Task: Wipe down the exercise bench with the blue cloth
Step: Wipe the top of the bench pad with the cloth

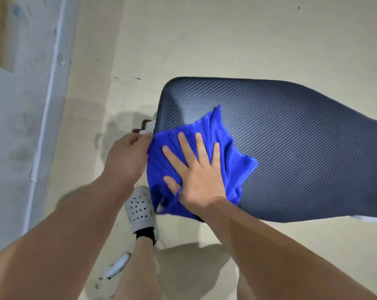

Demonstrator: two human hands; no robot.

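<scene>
Both hands work at the near end of the bench [291, 148]. The right hand [196, 176] lies flat on the blue cloth [211, 126], palm down, fingers straight and spread, pressing it onto the dark ribbed padding. The left hand [127, 156] sits at the cloth's left edge, just past the end of the bench, with its fingers curled; it seems to pinch that edge, though the fingertips are partly hidden.

The cloth is bunched and folded, not spread square. It covers the near left corner of the pad, one corner points up the pad, and part of it hangs over the near side. Most of the padding beyond it is bare.

The cloth looks like soft, light microfibre: limp, easy to crumple, and likely to drag a little on the ribbed cover. A flat palm over its middle should move it best, since a pull on one edge would probably only bunch it. The padding appears firm and lightly cushioned, with a smooth sheen, so steady pressure ought to suffice.

A white perforated shoe [140, 208] stands on the pale floor [204, 40] beside the bench.
</scene>
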